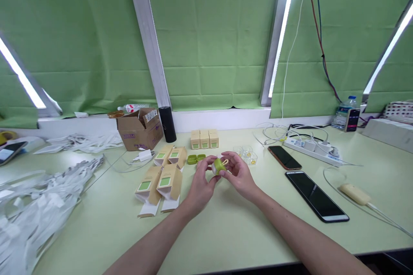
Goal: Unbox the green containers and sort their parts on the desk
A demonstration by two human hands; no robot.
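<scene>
Fingers of the left hand (201, 180) and right hand (241, 175) pinch a small green case (218, 166) between them, raised a little over the middle of the worktop (206, 240); a pale loop (225, 162) sticks out on its right. Three kraft boxes (204, 139) stand in a row behind, apparently closed, so they look finished. Four kraft cartons (171, 178) to the left lie with flaps open, and I judge these not yet done. Two green pieces (192, 159) sit side by side just beyond the left hand, and clear pieces (251, 159) with yellowish bits lie near the right, seemingly unused so far.

Fingertips cover part of the case, so whether it is fully closed cannot be told. What the cartons and boxes contain is hidden, their print is too small to read, and the heap of white straps (48, 206) is cut off at left.
</scene>
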